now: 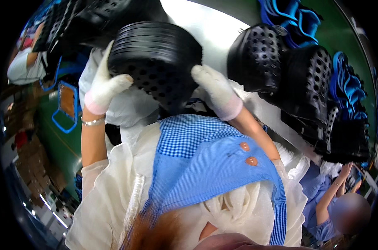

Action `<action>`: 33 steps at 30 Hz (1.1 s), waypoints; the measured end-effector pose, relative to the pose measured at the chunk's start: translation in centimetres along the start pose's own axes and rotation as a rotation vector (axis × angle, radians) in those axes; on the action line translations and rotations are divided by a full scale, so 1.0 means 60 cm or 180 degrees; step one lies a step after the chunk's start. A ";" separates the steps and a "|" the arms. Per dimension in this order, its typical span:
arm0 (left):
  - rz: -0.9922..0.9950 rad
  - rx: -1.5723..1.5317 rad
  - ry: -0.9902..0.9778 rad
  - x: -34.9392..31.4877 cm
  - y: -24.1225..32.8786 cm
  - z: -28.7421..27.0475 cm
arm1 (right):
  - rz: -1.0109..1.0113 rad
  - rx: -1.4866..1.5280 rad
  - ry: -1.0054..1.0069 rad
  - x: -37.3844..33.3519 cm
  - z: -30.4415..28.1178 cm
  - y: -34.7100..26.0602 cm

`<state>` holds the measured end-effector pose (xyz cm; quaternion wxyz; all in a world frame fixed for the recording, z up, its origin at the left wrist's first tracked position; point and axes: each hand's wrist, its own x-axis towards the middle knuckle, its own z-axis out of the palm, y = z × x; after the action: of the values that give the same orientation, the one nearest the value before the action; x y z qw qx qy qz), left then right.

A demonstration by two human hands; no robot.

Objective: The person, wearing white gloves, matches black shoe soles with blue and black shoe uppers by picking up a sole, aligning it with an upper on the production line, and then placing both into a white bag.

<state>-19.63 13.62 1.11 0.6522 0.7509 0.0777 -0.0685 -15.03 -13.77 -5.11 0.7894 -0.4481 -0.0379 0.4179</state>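
Between my two hands is a black clog [155, 50] of rubber-like stuff, raised over my lap. Ridged bands run along its upper side and round holes dot the part facing me. My left hand [104, 85], in a white glove with a pink cuff, grips its left end, thumb toward the holes. The right hand [216, 87], gloved the same way, presses on its right end with fingers bent. Whether it is one clog or several nested together I cannot tell.
More black clogs with holes [262, 54] line the grey metal table [205, 21] at right, beside blue clog-shaped pieces [347, 85]. Dark clogs [114, 16] also stand at the far left. A blue-framed stool [67, 104] is at left. Other people [322, 204] work nearby.
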 end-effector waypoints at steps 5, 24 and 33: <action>0.0933 -0.0288 0.0187 0.033 0.037 0.031 | 0.0424 -0.0413 -0.0004 -0.037 0.019 -0.066; 0.1688 0.0126 -0.2976 0.247 0.286 0.421 | -0.2943 -0.3245 0.4594 -0.307 0.023 -0.139; 0.2294 0.1221 -0.2351 0.235 0.279 0.446 | -0.3882 -0.3725 0.3841 -0.275 -0.024 -0.159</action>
<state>-2.43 -14.82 10.71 0.4697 0.7614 -0.4324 -0.1127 -19.14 -28.54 6.27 0.4137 -0.8007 -0.0537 -0.4300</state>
